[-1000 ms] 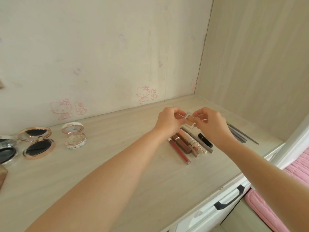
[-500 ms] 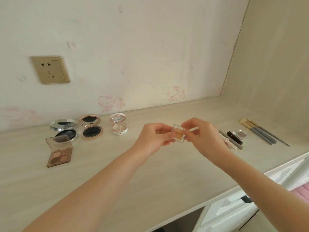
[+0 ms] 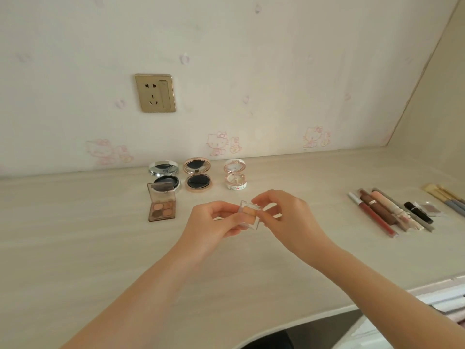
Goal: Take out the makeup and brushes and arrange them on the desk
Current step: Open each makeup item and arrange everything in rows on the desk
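Observation:
A small clear square eyeshadow case point(image 3: 249, 214) with an orange pan hangs above the middle of the desk point(image 3: 75, 248). My left hand point(image 3: 214, 225) pinches its left side and my right hand point(image 3: 286, 217) pinches its right side and lid. Left of it an open brown eyeshadow palette point(image 3: 161, 205) lies flat. Behind stand three open round compacts: silver point(image 3: 164, 176), rose-gold point(image 3: 197, 175) and white point(image 3: 235, 177). At the right lie a row of lip products and pencils point(image 3: 387, 211), a small eyeshadow single point(image 3: 429, 209) and several brushes point(image 3: 448, 197).
A gold wall socket point(image 3: 154, 93) is on the stickered back wall. A side panel point(image 3: 440, 84) closes the desk at the right. The desk's front edge point(image 3: 327, 312) curves at the lower right, with white drawer fronts point(image 3: 442, 298) below it.
Both hands have carried the small case leftwards from above the lip products to the middle of the desk. The camera has turned left, bringing the compacts, palette and socket into view.

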Available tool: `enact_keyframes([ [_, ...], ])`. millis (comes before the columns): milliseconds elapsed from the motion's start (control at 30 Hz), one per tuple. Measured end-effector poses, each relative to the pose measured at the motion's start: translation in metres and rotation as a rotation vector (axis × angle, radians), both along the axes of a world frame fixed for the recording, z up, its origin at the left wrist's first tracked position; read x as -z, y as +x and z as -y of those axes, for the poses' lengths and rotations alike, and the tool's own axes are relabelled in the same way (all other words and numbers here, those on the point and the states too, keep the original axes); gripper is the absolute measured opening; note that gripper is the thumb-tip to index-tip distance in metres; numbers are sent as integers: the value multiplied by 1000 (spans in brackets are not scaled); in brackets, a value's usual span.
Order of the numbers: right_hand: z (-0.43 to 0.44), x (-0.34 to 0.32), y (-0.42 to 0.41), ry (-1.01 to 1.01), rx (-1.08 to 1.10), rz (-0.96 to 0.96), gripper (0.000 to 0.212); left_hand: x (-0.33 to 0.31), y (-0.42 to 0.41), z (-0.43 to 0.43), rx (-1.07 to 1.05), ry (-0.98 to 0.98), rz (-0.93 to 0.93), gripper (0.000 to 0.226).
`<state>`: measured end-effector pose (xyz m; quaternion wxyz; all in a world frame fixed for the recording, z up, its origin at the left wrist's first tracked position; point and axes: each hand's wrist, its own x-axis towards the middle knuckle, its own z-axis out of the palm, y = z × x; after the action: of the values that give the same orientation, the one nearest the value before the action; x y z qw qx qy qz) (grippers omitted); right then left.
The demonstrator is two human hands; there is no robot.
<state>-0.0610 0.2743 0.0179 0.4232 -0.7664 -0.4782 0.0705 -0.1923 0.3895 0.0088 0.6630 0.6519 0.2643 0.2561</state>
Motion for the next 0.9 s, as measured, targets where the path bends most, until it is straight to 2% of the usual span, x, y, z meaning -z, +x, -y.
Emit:
enact_keyframes([
  [200,-22,13,-26,-48,-157,164,38,11,-33,-18,-105,-50,31,15],
  [333,-32,17,-36,-50,-174,228,52,17,-40,-22,-148,-125,90,17],
  [500,-37,18,-40,-50,-140,318,47,28,-42,-24,-154,-162,130,20],
  [733,-41,19,-45,-4,-159,241,44,29,-45,-30,-48,-351,239,17],
  [833,-44,20,-49,14,-172,286,42,28,-47,-32,17,-501,308,30],
  [900,-45,21,-52,10,-164,340,45,28,-48,-32,31,-535,321,34],
])
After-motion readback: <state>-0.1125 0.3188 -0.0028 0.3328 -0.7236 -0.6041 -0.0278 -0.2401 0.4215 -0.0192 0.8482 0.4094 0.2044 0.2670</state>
